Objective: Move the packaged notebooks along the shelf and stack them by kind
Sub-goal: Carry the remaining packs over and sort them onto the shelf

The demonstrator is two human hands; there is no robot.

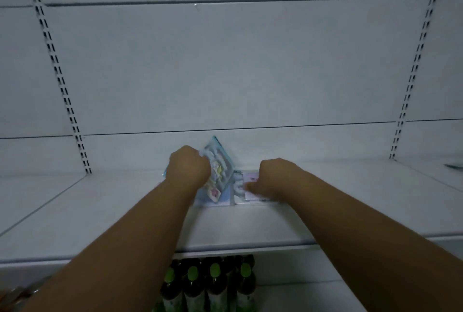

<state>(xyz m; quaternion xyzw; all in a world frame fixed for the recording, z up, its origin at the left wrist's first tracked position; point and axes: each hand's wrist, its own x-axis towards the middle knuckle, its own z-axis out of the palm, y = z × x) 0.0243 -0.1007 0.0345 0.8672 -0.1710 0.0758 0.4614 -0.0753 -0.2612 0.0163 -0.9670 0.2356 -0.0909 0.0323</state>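
Fingers [203, 161] of left hand [188, 169] curled round tilted blue packaged notebook [220, 169], right hand [270, 176] pinching flat pink-edged notebook [250, 186] mid-shelf [250, 221]; sorting apparently barely begun, no finished stack visible.

Both bare forearms reach forward over the shelf [250, 221]. The left hand [189, 170] is fisted, fingers curled around a tilted notebook pack [220, 174]; the right hand [269, 179] presses down just right of it, fingers bent.
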